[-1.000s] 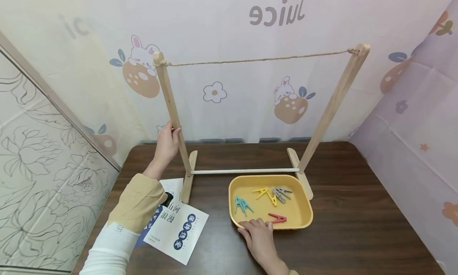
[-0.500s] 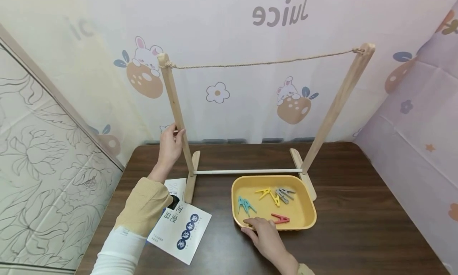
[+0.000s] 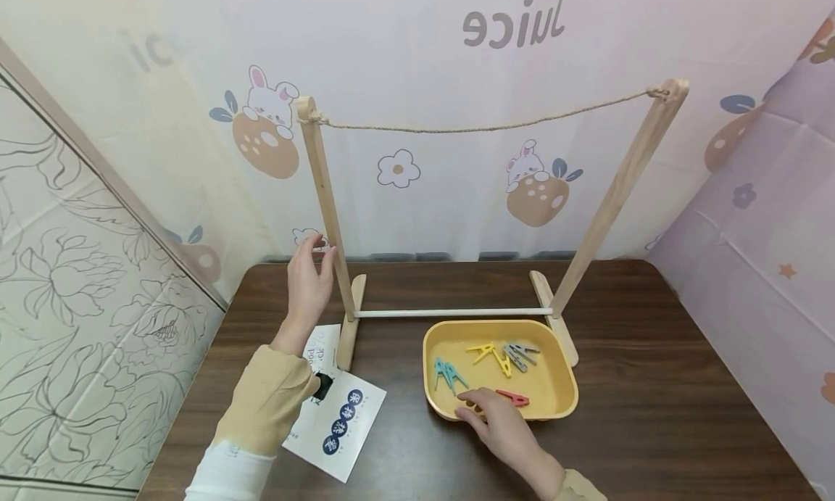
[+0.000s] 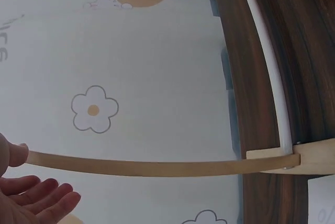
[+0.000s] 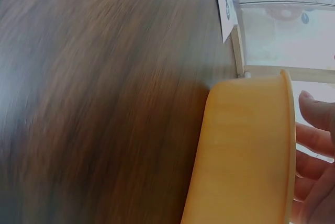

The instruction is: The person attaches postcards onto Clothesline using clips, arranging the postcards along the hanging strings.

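Observation:
My left hand (image 3: pixel 309 287), fingers apart, is beside the left post (image 3: pixel 322 178) of a wooden frame; its thumb is at the post's edge in the left wrist view. A thin rope (image 3: pixel 450 130) sags between the tops of the left and right posts. My right hand (image 3: pixel 505 430) hovers at the front rim of a yellow tray (image 3: pixel 433 334), fingers loosely bent over it and holding nothing. Clothespins lie in the tray: teal (image 3: pixel 449 374), yellow (image 3: pixel 484 353), grey (image 3: pixel 520 357) and red (image 3: pixel 513 397), the red one partly hidden by the hand.
Printed paper cards (image 3: pixel 339 428) lie under my left forearm, partly overlapped. A white rod (image 3: pixel 450 313) joins the frame's feet behind the tray. The dark wooden table (image 3: pixel 652 385) stretches right of the tray. A patterned curtain (image 3: pixel 417 51) hangs behind.
My left hand has let go of the left post and moved slightly left and down from it. The rope sags more. My right hand has shifted right along the tray's front rim.

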### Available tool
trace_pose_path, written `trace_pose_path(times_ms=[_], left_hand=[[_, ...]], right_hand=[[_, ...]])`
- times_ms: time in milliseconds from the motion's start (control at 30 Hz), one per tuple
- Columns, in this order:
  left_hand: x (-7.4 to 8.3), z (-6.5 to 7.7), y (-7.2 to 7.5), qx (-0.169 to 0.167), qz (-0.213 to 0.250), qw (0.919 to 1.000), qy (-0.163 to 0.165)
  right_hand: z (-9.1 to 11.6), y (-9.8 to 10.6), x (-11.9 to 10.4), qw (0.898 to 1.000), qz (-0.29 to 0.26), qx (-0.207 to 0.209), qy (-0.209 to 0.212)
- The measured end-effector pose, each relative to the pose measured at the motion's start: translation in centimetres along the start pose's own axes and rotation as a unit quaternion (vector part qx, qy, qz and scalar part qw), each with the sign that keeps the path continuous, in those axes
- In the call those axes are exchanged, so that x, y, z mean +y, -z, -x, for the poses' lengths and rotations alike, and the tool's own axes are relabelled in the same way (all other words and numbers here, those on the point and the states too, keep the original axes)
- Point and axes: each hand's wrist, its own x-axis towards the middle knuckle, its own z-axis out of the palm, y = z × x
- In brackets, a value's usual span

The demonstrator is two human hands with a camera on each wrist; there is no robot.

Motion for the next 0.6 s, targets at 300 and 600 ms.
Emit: trace_pose_path(times_ms=[300,600], left_hand=[[1.0,2.6,-0.1,0.024,0.005,0.9996,-0.015],[1.9,5.5,-1.1,-0.009,0.008,0.9997,-0.019]], right_hand=[[-0.7,1.5,1.1,0.999,0.032,0.037,-0.014],[-1.7,3.7,2.4,0.997,0.061,0.056,-0.007]])
